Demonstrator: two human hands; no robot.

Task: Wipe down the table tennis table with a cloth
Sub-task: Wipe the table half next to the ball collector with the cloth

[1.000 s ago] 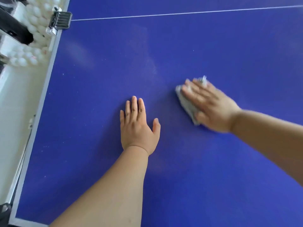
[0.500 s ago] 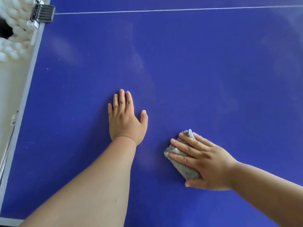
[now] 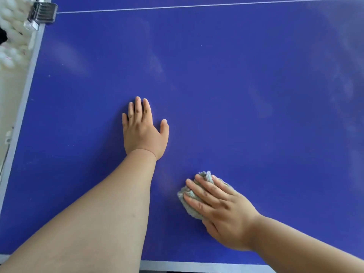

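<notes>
Past the left edge of the table tennis table (image 3: 246, 119), by its far left corner, lies a heap of white table tennis balls (image 3: 8, 48), and a metal net clamp (image 3: 42, 13) grips that edge where a thin white line (image 3: 197, 5) runs off to the right. Pale dusty smears show on the blue top near the clamp and again toward the middle.

The left hand (image 3: 142, 133) rests palm down on the top, left of centre. Its fingers (image 3: 137, 109) are straight and pressed together and its thumb is held out to the right. It holds nothing and looks like a prop for the person's weight.

To its right, and closer to the near edge, the grey fluffy cloth (image 3: 190, 205) lies bunched on the top under the right hand (image 3: 222, 211). The right fingers (image 3: 201, 191) are laid over it, straight and slightly spread, pressing it down rather than pinching it. Tufts of cloth stick out past the fingertips on the far side and to the left. Its long axis runs slantwise, from far right to near left, across the fingers.

The right hand is the one nearer the near edge and the only one on the cloth. More hazy streaks lie far off toward the right edge, so the next stroke probably pushes away from the body, in front of the fingertips, with much of the top left to do
</notes>
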